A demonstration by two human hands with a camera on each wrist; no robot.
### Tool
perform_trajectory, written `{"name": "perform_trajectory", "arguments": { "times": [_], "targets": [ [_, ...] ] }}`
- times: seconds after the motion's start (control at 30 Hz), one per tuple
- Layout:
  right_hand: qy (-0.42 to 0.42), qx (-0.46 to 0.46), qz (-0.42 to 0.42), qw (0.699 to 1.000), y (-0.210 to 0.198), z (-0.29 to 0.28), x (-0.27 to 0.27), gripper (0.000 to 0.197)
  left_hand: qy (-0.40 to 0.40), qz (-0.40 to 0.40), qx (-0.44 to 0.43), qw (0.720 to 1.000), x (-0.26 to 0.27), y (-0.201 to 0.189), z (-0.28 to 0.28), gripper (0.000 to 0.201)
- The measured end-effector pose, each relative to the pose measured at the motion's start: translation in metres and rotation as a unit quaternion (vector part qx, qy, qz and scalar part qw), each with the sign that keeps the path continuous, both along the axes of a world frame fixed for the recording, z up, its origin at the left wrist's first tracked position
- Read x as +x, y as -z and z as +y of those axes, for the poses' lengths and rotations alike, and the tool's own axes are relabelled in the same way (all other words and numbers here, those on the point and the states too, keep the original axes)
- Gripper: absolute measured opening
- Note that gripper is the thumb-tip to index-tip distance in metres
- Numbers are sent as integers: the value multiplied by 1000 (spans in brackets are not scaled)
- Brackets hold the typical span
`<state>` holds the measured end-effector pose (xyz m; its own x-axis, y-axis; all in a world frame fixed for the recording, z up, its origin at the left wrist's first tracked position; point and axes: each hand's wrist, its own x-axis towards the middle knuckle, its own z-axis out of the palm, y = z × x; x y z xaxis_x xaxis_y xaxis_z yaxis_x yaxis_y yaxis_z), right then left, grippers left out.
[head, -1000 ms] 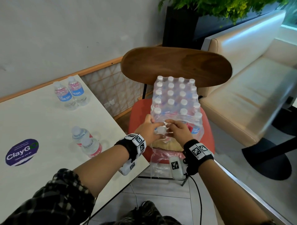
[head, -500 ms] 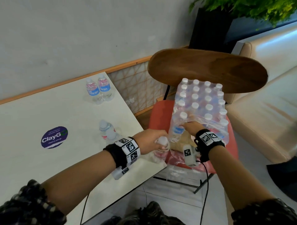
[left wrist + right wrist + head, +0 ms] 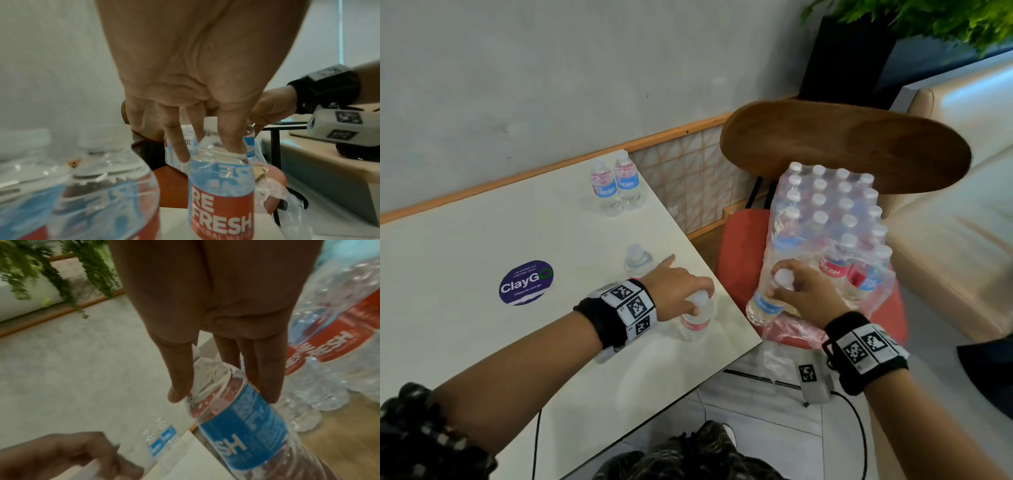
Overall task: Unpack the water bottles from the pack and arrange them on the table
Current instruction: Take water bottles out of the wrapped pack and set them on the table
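Note:
My left hand [image 3: 681,291] grips the neck of a water bottle [image 3: 695,320] that stands upright on the white table [image 3: 482,240] near its right edge; in the left wrist view its fingers [image 3: 230,139] curl round that bottle [image 3: 220,194]. My right hand [image 3: 801,291] grips the cap end of a second bottle [image 3: 767,305], tilted and lifted partway out of the shrink-wrapped pack [image 3: 832,219] on the red chair seat [image 3: 736,253]. The right wrist view shows that bottle [image 3: 242,426] held between thumb and fingers [image 3: 267,378].
Two bottles [image 3: 616,186] stand at the table's far corner, another bottle [image 3: 637,260] just beyond my left hand. A round purple sticker [image 3: 525,282] lies on the table. The chair's wooden backrest [image 3: 846,144] rises behind the pack. A beige bench [image 3: 962,222] is at right.
My left hand carried its bottle from the pack to the table and set it upright near the edge. My right hand took hold of another bottle and tilted it out of the pack.

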<state>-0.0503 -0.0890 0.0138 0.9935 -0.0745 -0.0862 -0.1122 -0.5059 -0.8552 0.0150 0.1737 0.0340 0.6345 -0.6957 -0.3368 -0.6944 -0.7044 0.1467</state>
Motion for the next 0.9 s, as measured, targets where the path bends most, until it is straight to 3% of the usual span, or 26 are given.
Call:
{"name": "perform_trajectory", "arguments": {
  "times": [0.1, 0.23, 0.43, 0.67, 0.77, 0.9],
  "targets": [
    [-23, 13, 18, 1000, 3, 38, -1, 31, 39, -43, 38, 998, 3, -4, 13, 23],
    [-44, -50, 34, 997, 13, 85, 5, 33, 28, 3, 71, 997, 4, -12, 35, 27],
    [-71, -52, 51, 995, 7, 134, 28, 34, -8, 91, 5, 996, 4, -19, 66, 27],
    [-77, -70, 46, 994, 11, 154, 40, 46, -20, 60, -20, 998, -4, -13, 72, 38],
    [-52, -75, -15, 996, 17, 149, 33, 52, -22, 46, -73, 996, -4, -12, 67, 38],
    [-19, -88, -155, 984, 11, 146, 22, 31, -22, 34, -112, 993, 0, -6, 66, 47]
  ]
}}
